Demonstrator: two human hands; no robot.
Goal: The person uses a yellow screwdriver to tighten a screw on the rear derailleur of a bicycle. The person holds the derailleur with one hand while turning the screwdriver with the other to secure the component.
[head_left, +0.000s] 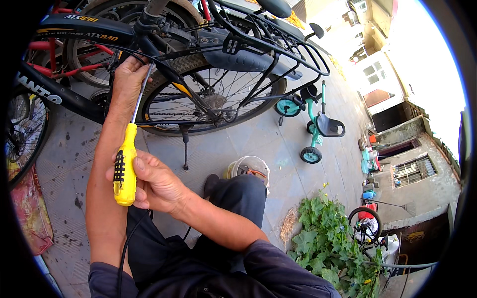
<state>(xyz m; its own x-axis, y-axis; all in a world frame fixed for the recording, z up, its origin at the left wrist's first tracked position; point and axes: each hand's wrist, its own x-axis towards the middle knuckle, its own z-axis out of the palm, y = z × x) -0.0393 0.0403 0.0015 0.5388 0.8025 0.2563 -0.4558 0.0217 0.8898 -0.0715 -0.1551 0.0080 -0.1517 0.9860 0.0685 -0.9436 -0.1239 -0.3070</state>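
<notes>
My right hand [161, 184] is closed around the yellow and black handle of a screwdriver [126, 171]. Its metal shaft points up and away, crossing my left forearm, with the tip at the black frame of a bicycle [121, 35]. Beside that tip, my left hand [128, 74] reaches in where the frame tubes meet, just ahead of the rear wheel [164, 99]. The left fingers are bent together and partly hidden by the frame, so what they pinch cannot be made out. The bicycle stands on its kickstand [185, 149].
A white bucket [256, 166] with items inside stands by my knee. Beyond it is a teal child's tricycle [318, 124]. Leafy green plants [318, 243] grow at the right. A red bicycle frame [49, 59] and another wheel [25, 134] crowd the left.
</notes>
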